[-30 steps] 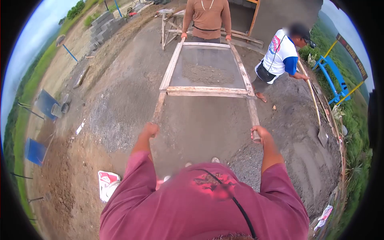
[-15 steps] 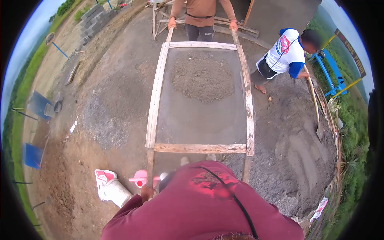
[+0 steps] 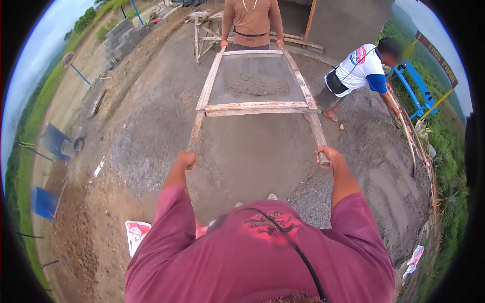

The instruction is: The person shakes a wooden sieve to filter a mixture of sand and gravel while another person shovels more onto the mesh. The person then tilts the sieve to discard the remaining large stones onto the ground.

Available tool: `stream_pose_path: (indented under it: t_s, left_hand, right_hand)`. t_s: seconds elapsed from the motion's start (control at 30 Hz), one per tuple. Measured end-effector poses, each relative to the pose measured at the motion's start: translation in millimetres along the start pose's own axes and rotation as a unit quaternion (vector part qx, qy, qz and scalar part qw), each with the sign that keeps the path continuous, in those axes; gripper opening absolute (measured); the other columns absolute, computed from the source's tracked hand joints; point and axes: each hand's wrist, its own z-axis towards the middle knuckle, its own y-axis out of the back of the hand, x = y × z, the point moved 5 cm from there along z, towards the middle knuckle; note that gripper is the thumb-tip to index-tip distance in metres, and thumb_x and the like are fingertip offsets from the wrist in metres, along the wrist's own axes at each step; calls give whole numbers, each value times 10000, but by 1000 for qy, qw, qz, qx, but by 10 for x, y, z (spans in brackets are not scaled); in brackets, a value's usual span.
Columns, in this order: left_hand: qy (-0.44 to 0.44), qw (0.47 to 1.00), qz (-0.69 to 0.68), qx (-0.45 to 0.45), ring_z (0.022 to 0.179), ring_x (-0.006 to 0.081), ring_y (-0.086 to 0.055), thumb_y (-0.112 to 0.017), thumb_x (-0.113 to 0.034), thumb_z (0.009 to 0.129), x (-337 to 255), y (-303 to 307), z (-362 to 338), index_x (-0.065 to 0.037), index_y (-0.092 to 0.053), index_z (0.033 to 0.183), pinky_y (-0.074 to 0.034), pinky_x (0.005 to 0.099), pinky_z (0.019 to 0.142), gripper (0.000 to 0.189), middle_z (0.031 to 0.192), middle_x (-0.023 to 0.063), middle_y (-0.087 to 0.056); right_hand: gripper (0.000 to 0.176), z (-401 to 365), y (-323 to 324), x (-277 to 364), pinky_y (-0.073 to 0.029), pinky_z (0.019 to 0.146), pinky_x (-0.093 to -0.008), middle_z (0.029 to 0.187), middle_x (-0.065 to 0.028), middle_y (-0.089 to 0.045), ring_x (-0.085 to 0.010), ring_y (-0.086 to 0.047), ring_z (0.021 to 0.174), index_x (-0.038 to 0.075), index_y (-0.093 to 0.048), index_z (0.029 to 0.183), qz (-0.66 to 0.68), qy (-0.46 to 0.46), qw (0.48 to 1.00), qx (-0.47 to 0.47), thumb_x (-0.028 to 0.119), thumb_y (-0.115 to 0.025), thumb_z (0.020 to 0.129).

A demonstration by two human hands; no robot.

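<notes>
A wooden-framed sieve (image 3: 256,108) stretches ahead of me, with a mound of sand (image 3: 256,86) on its mesh. My left hand (image 3: 188,160) is closed around the end of its left handle, arm reaching forward. Around the right handle's end, my right hand (image 3: 328,155) is wrapped in the same way. At the far side, a person in a brown shirt (image 3: 251,20) grips the other two handles. Fine grey sand (image 3: 252,146) covers the ground below the near bar.
To the right, a person in a white and blue shirt (image 3: 359,70) bends over a long-handled shovel (image 3: 407,132) by a grey sand heap (image 3: 389,187). Blue containers (image 3: 44,203) and a red-and-white sack (image 3: 135,233) lie left. Concrete blocks (image 3: 124,43) are stacked behind.
The sieve has slid away from me toward the far person, and my arms have stretched out with it. My right hand has come into view. The shovel worker's arms have shifted lower.
</notes>
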Motion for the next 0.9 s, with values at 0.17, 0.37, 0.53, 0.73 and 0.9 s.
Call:
stream_pose_path:
  t_s: [0.17, 0.37, 0.53, 0.73, 0.9]
  left_hand:
    - [-27, 988, 151, 6, 571, 293, -693, -622, -228, 764, 1577, -797, -94, 4, -696, 670, -550, 416, 585, 261, 598, 159, -668]
    - [119, 992, 34, 27, 567, 244, -675, -747, -51, 700, 3313, -967, -1870, 67, -679, 909, -510, 390, 475, 249, 701, 150, -687]
    - [87, 992, 90, 23, 585, 235, -670, -781, -73, 680, 3165, -812, -1943, 42, -700, 971, -510, 394, 496, 323, 697, 160, -681]
    - [4, 996, 93, 10, 481, 236, -621, -681, -105, 730, 2132, -534, -33, 29, -664, 620, -487, 378, 464, 174, 595, 148, -648]
    - [-4, 997, 74, -8, 576, 299, -691, -665, -171, 706, -9, 131, 20, 19, -699, 660, -536, 407, 571, 198, 610, 181, -667]
  right_hand:
    - [183, -97, -119, -1438, -517, 654, -389, 735, -44, -656, -185, -642, 607, 82, -647, 871, 34, -23, 999, -2, 240, -666, 781]
    - [182, -1046, -254, -3584, -503, 533, -407, 701, -148, -649, -274, -646, 573, -43, -679, 813, 54, -91, 994, -27, 118, -699, 730]
    - [180, -1377, -375, -3344, -509, 539, -420, 713, -145, -650, -286, -646, 577, -38, -689, 820, 65, -80, 991, -87, 97, -724, 707]
    - [154, 130, -569, -2108, -515, 531, -399, 684, -68, -629, -221, -648, 585, 67, -626, 833, 108, -30, 993, 32, 206, -668, 780]
    - [164, -96, -166, 42, -518, 617, -384, 718, -3, -649, -150, -650, 619, 135, -618, 881, 20, 4, 1000, 17, 263, -674, 795]
